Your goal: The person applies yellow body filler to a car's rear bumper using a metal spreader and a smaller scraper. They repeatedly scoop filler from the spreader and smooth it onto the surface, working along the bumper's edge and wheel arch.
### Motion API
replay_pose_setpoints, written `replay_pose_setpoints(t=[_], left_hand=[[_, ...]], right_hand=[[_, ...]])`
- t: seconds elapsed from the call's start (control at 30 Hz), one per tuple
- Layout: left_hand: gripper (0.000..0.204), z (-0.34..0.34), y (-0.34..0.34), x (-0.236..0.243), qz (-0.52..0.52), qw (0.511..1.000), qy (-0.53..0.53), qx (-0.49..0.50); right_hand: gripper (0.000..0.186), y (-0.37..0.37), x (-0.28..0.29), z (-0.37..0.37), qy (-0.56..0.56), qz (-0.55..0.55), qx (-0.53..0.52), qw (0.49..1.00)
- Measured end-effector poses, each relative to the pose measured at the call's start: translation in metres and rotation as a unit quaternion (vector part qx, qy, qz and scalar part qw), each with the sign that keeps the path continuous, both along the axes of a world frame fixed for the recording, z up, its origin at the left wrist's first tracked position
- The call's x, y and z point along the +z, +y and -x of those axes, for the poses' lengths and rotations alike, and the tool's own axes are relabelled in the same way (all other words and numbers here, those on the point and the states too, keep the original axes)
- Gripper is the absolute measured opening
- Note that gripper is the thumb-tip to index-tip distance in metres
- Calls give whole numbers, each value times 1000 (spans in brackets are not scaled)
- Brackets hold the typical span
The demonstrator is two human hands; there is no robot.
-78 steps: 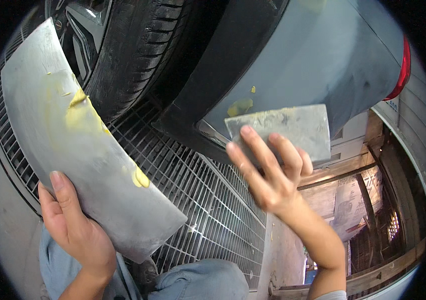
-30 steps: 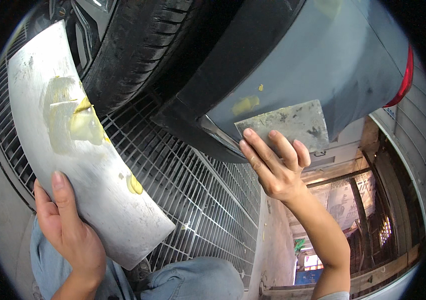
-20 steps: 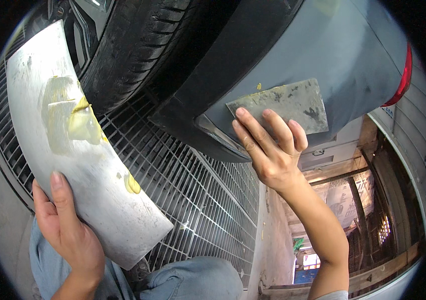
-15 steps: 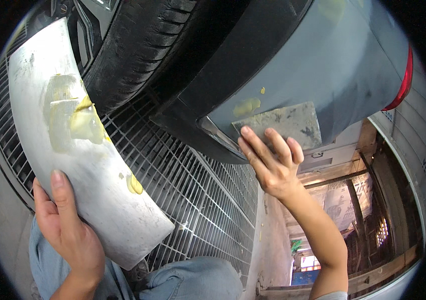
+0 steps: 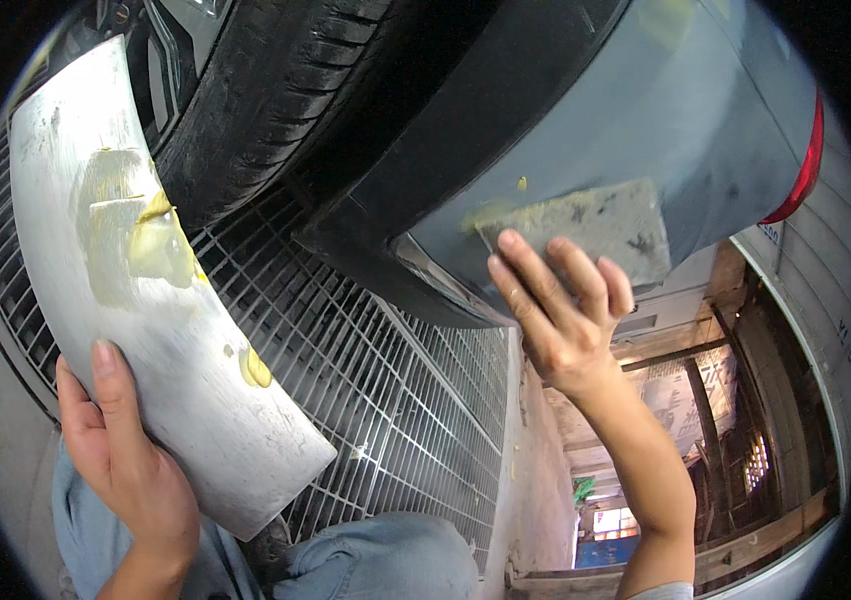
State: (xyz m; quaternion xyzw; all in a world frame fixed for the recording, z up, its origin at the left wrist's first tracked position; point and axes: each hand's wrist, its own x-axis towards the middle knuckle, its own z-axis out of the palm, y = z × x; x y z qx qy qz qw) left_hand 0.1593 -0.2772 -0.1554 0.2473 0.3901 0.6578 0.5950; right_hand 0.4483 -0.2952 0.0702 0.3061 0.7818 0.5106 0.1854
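My left hand [image 5: 136,460] grips the lower left edge of a long, curved whitish panel [image 5: 176,380], thumb on top and fingers underneath. Yellow filler putty [image 5: 161,245] is smeared across the panel's middle, with a smaller dab [image 5: 255,369] near its right edge. In my right hand [image 5: 571,320] is a flat, grey, stained spreader [image 5: 596,225], its face lying close against the grey car bumper [image 5: 566,150]. Yellow putty shows along the spreader's upper left edge. A small yellow speck [image 5: 523,184] sits on the bumper just above it.
A black tyre [image 5: 276,90] stands beyond the panel, beside the dark wheel-arch trim [image 5: 446,120]. Metal floor grating [image 5: 396,420] lies below. My knee in blue jeans [image 5: 376,560] is at the bottom. A red tail light [image 5: 801,175] marks the bumper's right side.
My right hand and the spreader have moved right and slightly up along the bumper, covering most of the yellow patch. The panel in my left hand has shifted slightly left.
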Motion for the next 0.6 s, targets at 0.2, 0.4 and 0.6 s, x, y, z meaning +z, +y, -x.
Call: replay_pose_setpoints(t=[0.2,0.4,0.6], left_hand=[[39,-3,0,-3,5,1000,15,-2],[38,-4,-2,-4,10,1000,0,-15],[38,-4,-3,-4,-4,1000,18,-19]], right_hand=[[27,-12,1,8,30,12,-5,999],[32,14,15,30,32,-16,-2,999],[30,-11,11,42,23,3,-81,996]])
